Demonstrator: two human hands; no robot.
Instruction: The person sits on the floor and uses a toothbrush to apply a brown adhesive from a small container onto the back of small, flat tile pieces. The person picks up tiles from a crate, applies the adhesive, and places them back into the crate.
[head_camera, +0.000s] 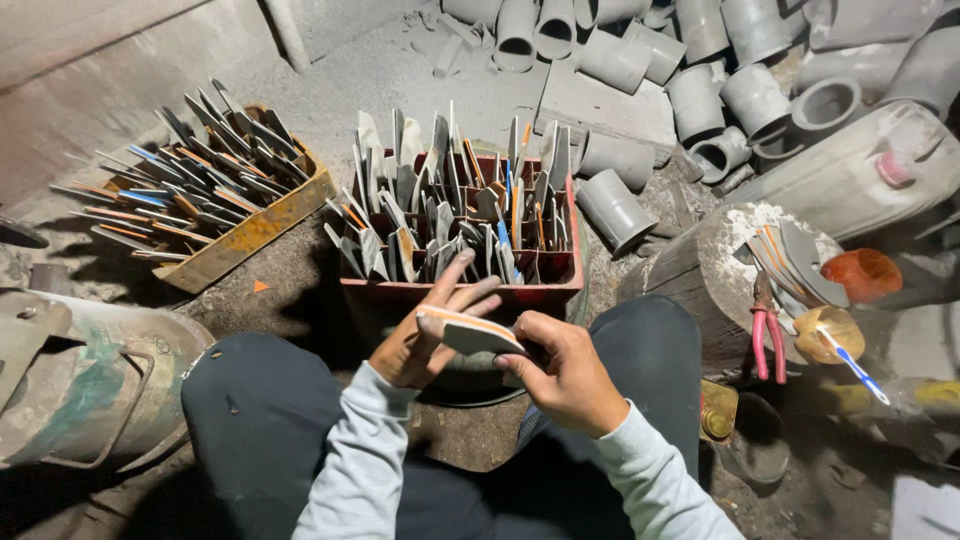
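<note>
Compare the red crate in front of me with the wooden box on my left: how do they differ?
The red crate sits level; the wooden box is tilted. Blades in the red crate stand upright, while those in the wooden box lean and fan outward. Both hold grey metal blades with orange marks.

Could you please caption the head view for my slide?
Both hands, left and right, hold a grey blade before a red crate of blades.

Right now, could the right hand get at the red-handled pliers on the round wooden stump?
Probably yes. The red-handled pliers lie uncovered at the wooden stump's near edge, just right of the right hand. But that hand grips a flat grey blade with the left hand.
</note>
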